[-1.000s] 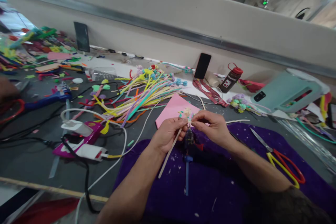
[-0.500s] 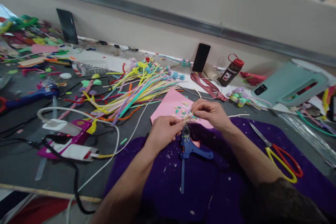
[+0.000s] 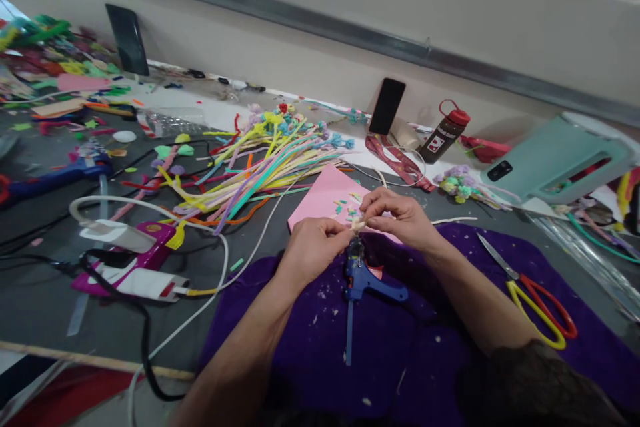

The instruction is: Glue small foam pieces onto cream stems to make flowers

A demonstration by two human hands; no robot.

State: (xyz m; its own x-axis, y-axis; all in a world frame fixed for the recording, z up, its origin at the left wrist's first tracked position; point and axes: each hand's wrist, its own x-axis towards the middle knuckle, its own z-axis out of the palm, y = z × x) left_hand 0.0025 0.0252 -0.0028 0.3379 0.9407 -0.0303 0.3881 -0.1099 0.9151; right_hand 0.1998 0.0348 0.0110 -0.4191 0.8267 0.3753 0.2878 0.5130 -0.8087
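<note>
Pinching a cream piece [image 3: 357, 224], both hands [image 3: 320, 247] meet over the pink sheet's [image 3: 316, 195] near edge (scissors [image 3: 525, 290] well apart).

Left hand [image 3: 316, 250] rolled palm-down, blue glue gun [image 3: 356, 280] now showing its handle

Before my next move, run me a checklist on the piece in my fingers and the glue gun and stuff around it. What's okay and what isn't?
1. Small cream piece in the fingers of both left hand and right hand: ok.
2. Fingertips well away from the front end of the blue glue gun: not ok, it lies right beside them.
3. Glue gun cool or hot: cannot tell.
4. Glue stick in the gun: ok, it sticks out the back.
5. Scissors set down: ok, on the purple cloth beyond your right forearm.
6. Red lid on the bottle: ok.
</note>
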